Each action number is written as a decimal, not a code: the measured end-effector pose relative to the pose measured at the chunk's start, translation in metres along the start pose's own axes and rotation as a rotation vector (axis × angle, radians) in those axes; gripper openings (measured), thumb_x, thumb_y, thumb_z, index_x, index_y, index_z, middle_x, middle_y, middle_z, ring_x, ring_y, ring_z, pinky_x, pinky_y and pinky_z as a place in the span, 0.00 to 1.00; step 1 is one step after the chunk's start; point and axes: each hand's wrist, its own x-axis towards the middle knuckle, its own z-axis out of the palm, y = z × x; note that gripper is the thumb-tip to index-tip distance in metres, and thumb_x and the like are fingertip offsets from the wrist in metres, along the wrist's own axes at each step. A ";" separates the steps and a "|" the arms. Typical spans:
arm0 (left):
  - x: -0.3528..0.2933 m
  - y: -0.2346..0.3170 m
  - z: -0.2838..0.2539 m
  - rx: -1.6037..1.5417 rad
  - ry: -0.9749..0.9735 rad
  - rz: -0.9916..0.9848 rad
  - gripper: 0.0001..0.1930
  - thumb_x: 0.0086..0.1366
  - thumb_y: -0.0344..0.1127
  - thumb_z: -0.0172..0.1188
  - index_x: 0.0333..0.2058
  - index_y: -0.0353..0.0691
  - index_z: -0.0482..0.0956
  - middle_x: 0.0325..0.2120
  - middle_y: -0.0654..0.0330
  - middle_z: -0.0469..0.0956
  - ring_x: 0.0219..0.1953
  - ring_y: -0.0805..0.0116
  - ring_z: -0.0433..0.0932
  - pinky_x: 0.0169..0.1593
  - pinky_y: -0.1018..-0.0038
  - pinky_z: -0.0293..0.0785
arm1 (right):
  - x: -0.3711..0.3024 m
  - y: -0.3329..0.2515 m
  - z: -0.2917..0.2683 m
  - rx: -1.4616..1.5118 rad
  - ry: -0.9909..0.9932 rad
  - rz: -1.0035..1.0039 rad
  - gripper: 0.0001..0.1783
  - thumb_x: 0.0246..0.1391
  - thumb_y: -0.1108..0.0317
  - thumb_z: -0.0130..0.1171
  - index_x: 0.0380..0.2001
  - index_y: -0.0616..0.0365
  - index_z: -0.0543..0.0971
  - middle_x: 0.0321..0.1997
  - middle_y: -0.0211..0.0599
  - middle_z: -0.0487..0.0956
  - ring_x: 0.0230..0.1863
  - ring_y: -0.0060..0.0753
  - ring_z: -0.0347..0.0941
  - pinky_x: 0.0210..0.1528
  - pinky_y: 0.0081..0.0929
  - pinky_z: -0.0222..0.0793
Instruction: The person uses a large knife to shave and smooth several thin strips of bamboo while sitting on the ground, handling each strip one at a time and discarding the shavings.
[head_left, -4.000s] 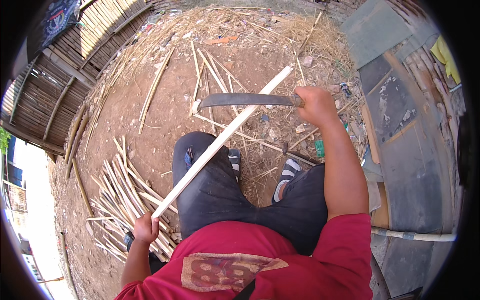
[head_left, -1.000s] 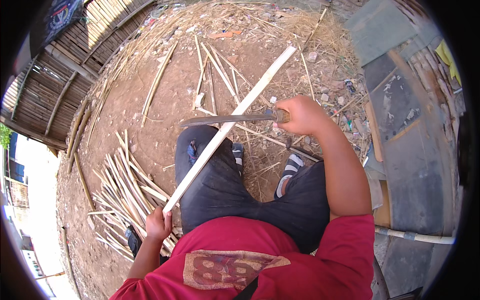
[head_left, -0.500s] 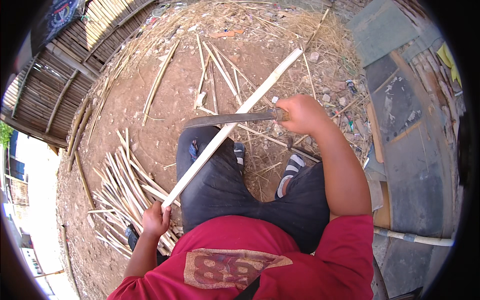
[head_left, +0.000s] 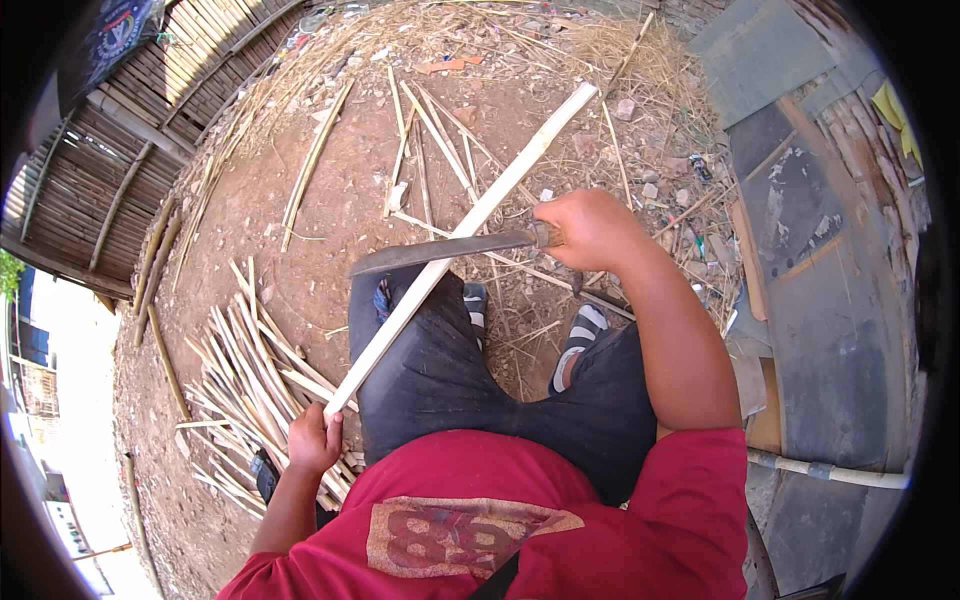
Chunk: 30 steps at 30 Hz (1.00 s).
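My left hand is closed round the near end of a long pale bamboo strip. The strip runs slantwise over my thigh, its far end up at the right above the ground. Wrapped round a short wooden handle, my right hand grips a machete. Its dark, slightly curved blade lies across the strip near the middle, over my knee, with the tip pointing left. Whether the edge bites into the strip cannot be made out.
Beside my left arm lies a heap of split strips. More strips are scattered on the bare earth ahead. At the left stands a bamboo slat wall; at the right lie dark flat sheets. Dry straw covers the far ground.
My right hand has drawn the machete slightly left and toward me, and its tip now reaches farther left. The strip's far end has shifted a little left and away. My left hand stays nearly still.
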 end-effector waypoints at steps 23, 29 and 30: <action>0.000 0.002 0.003 -0.012 0.018 0.003 0.18 0.69 0.45 0.58 0.28 0.36 0.69 0.19 0.40 0.74 0.24 0.34 0.76 0.29 0.47 0.70 | -0.008 0.039 -0.001 0.047 0.333 0.195 0.20 0.50 0.56 0.71 0.43 0.55 0.83 0.35 0.51 0.83 0.42 0.57 0.81 0.43 0.49 0.76; 0.002 0.002 0.006 -0.032 0.029 0.011 0.18 0.69 0.44 0.59 0.28 0.36 0.69 0.19 0.40 0.73 0.24 0.34 0.76 0.28 0.48 0.70 | 0.003 0.007 0.022 -0.022 0.123 -0.095 0.18 0.45 0.62 0.71 0.39 0.57 0.81 0.32 0.50 0.82 0.40 0.57 0.80 0.42 0.50 0.75; 0.002 0.001 0.006 -0.028 0.026 0.003 0.18 0.69 0.44 0.59 0.28 0.36 0.69 0.19 0.40 0.73 0.24 0.34 0.76 0.28 0.48 0.70 | 0.005 0.005 0.024 -0.011 0.087 -0.114 0.19 0.45 0.62 0.72 0.40 0.57 0.80 0.32 0.49 0.82 0.40 0.57 0.80 0.42 0.50 0.74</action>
